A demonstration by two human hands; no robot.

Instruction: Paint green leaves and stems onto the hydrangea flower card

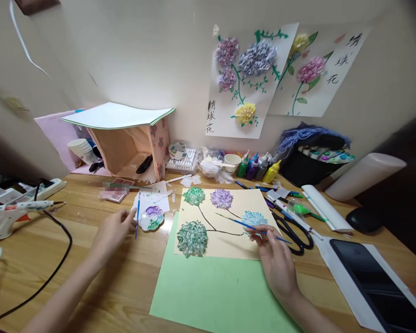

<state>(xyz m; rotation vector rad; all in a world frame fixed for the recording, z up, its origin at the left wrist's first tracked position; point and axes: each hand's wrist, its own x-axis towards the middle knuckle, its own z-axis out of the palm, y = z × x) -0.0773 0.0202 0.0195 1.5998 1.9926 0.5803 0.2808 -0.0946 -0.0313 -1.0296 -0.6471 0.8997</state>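
Observation:
My right hand (275, 254) pinches a thin blue paintbrush (242, 224), whose tip points left over a cream sheet (229, 240). Several paper flowers with black stems sit on that sheet: green (192, 238), green (194, 196), purple (221, 198) and light blue (253, 218). The cream sheet lies on a larger green sheet (208, 291). My left hand (113, 230) rests on the wooden table, fingers curled and touching a second blue brush (137, 215). A small flower-shaped paint palette (151, 218) lies just right of that brush.
Black scissors (294, 233) lie right of the cream sheet. A glue gun (12, 213) and black cable (55, 259) are at left, a dark tablet (377, 286) at right. Paint bottles (258, 166), a marker bag (315, 159) and a pink box (131, 148) line the wall.

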